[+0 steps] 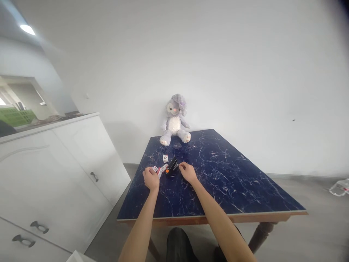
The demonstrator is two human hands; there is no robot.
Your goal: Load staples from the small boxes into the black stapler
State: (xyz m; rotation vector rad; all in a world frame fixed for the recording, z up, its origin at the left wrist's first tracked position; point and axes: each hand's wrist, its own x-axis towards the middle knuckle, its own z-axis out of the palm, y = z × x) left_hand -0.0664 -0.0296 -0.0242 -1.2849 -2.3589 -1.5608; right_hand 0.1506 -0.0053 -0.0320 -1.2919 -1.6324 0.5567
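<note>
A black object that looks like a stapler (172, 166) lies on the dark blue marbled table (229, 174), between my two hands. An orange piece (167, 170) shows at its left side, and a silvery strip (176, 167) at its right. My right hand (188, 172) is closed in a pinch by that strip; what the fingers hold is too small to tell. My left hand (151, 178) is curled at a small white-and-red packet (155, 169) that shows beside its fingertips. More red-and-white packets (163, 169) lie between it and the black object. Farther back rests a small printed white box (165, 158).
A lilac plush toy (175, 122) sits at the table's far edge against the white wall (231, 72). White cabinets (54, 174) stand to the left, with a green crate (17, 116) behind them. A clear plastic bottle (339, 187) lies on the floor at far right.
</note>
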